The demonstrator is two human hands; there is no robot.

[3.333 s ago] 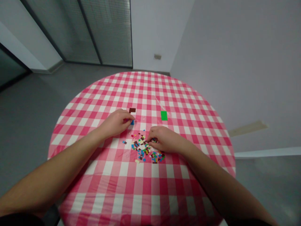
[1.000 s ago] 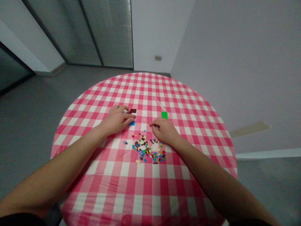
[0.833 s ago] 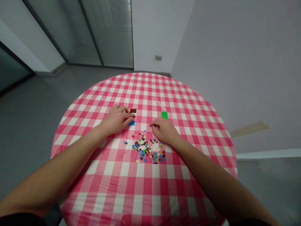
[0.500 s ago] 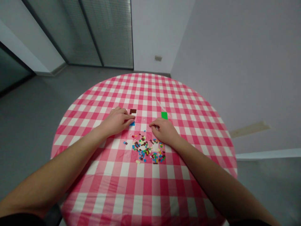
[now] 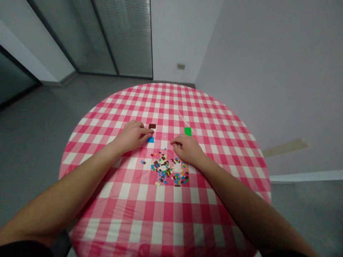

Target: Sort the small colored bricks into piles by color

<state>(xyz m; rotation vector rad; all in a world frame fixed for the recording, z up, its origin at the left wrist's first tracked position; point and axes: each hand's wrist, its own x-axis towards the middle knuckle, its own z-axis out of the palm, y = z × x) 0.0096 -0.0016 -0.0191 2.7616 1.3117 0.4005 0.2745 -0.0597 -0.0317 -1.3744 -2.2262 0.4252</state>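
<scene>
My left hand [image 5: 133, 134] rests on the table with its fingers stretched out. Its fingertips are between a dark brown flat piece [image 5: 152, 126] and a blue flat piece [image 5: 150, 140], beside both. Nothing shows in that hand. Across from it, my right hand [image 5: 186, 145] is curled, thumb and forefinger bent towards each other; whatever its fingers hold, if anything, is too small to make out. Just beyond that hand lies a green square piece [image 5: 188, 131]. Nearer to me, between my forearms, spreads a loose pile of tiny coloured building bricks [image 5: 167, 170].
A red-and-white checked cloth [image 5: 158, 214] covers the round table. A small blue-and-dark piece [image 5: 143, 162] lies left of the pile, and a pale piece [image 5: 158, 184] at its near edge. Beyond the table stand a glass partition [image 5: 128, 39] and a white wall [image 5: 184, 35].
My left hand has drawn back slightly to the left, so more of the blue piece shows. The right hand stays almost where it was.
</scene>
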